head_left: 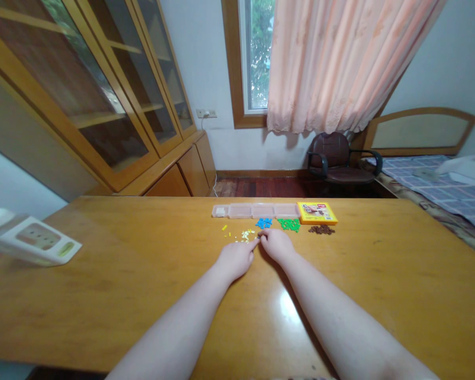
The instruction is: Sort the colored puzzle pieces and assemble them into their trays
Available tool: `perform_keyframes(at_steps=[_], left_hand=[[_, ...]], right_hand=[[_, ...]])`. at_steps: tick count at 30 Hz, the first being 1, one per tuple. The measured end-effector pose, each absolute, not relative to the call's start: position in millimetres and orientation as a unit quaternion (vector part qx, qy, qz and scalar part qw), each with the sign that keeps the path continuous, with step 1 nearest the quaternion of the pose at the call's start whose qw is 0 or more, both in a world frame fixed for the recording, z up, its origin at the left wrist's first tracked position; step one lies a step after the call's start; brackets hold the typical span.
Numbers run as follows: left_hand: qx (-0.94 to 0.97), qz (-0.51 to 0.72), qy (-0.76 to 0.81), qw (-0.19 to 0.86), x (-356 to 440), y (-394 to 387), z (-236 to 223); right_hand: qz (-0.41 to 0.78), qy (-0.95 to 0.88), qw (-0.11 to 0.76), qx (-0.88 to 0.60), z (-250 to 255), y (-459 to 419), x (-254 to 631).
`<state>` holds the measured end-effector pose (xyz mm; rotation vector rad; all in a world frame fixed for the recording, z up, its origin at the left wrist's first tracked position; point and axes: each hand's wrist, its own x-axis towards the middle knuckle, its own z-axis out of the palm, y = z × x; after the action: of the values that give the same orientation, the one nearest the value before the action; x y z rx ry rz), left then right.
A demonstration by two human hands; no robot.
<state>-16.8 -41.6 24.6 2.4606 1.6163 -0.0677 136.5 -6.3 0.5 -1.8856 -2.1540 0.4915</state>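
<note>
My left hand (236,259) rests low over the table, index finger stretched out and the other fingers curled under. Its fingertip comes close to my right hand (277,245), whose fingers are bent and drawn together at the tips. Between the two fingertips shows a tiny dark piece (258,237), too small to name. Around my hands lie small loose plastic pieces: a scattering of pale yellow pieces (246,235), a blue pile (264,223) just beyond, and a green pile (288,225) behind my right hand. Farther right sits a brown pile (321,229).
Behind the piles stands a long clear tray with compartments (240,211), beside a yellow box (317,213). Two yellow pieces (224,227) lie at the left. A white plastic container (35,240) stands at the table's (142,285) left side. Beyond are a chair (334,158) and bed.
</note>
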Motion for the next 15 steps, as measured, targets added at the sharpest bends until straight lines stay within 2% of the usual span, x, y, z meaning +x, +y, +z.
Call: perform_keyframes(at_steps=[15], left_hand=[[0.797,-0.046,0.595,0.097,-23.1,-32.5,20.0]], right_hand=[[0.184,-0.762,0.102,-0.613,5.7,-10.9,134.9]])
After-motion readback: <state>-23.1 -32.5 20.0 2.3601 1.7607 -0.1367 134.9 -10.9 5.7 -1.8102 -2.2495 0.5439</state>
